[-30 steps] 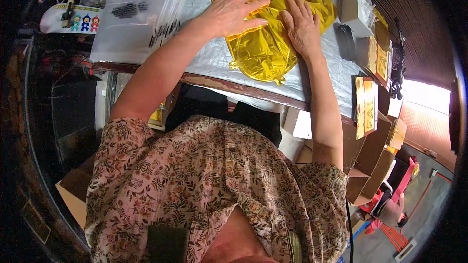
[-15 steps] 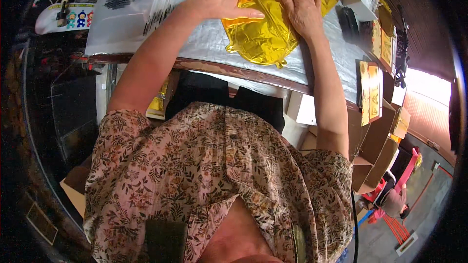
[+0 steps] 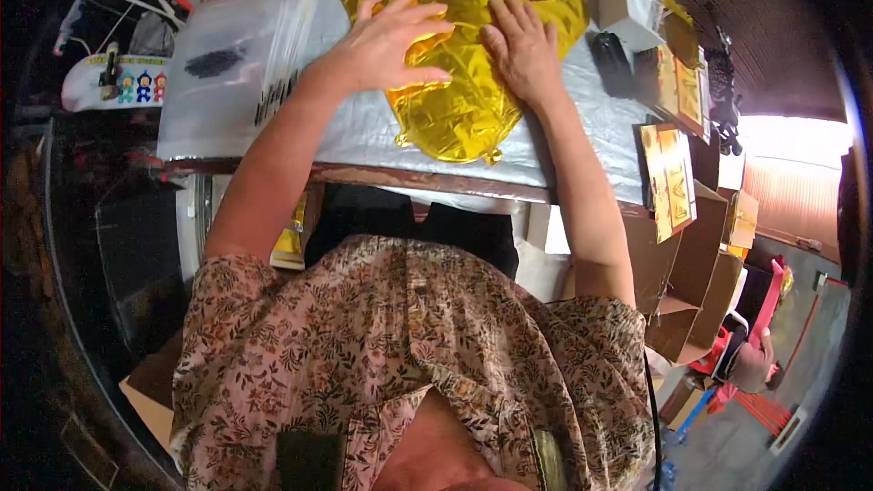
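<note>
A shiny gold foil balloon (image 3: 473,118) lies flat and wrinkled on the table, its near end close to the table's front edge. Over its left side is my left hand (image 3: 386,45), fingers and thumb spread apart; whether every fingertip touches the foil I cannot tell. My right hand (image 3: 526,53) rests on the foil's right side with its palm down and fingers stretched out. Nothing is gripped in either hand. The balloon's far end widens into lobes.
Clear plastic bags (image 3: 218,82) lie stacked at the left. To the right are a white box (image 3: 627,11), a black object (image 3: 612,59) and printed cards (image 3: 667,184). Cardboard boxes (image 3: 696,282) stand beside the table. A person (image 3: 753,359) is farther off at the right.
The whole scene sits lower in the picture, showing more of the table's far side. Both hands stay at about the same places on the foil balloon.
</note>
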`<state>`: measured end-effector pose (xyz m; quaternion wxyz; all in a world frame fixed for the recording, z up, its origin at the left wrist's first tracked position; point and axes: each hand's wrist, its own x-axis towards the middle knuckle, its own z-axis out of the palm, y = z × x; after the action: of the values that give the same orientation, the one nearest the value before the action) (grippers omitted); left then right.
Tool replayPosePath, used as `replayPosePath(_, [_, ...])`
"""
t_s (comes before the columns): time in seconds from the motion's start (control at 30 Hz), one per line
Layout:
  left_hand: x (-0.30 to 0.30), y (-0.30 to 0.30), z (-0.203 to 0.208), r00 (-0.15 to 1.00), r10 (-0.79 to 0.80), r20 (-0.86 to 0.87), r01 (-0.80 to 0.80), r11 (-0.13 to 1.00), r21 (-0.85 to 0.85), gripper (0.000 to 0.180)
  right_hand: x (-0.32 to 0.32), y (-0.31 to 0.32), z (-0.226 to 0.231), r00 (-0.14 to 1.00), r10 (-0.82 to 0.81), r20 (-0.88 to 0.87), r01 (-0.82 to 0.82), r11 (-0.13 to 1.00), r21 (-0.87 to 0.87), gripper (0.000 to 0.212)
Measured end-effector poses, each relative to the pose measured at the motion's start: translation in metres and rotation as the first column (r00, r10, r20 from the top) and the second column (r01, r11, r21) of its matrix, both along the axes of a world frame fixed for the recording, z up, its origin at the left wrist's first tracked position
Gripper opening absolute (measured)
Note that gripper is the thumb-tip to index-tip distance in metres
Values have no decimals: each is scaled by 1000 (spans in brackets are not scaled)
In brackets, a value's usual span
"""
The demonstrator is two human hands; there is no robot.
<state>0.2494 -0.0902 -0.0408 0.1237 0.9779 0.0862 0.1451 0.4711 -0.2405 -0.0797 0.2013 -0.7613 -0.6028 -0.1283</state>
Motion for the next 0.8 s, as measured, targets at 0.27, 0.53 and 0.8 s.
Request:
replayPosePath(0.27, [5,-3,14,1000,-20,-13,20,999,-38,66,-4,-3,7,997,-55,-55,57,998,39,51])
replayPosePath(0.53, [14,-1,11,989,-45,140,51,998,-40,48,-7,-7,42,976,-9,-216,45,986,161,53])
replayPosePath(0.8, [119,-10,68,937,-169,305,216,968,-129,20,192,-117,131,930,-313,-191,359,881,307,32])
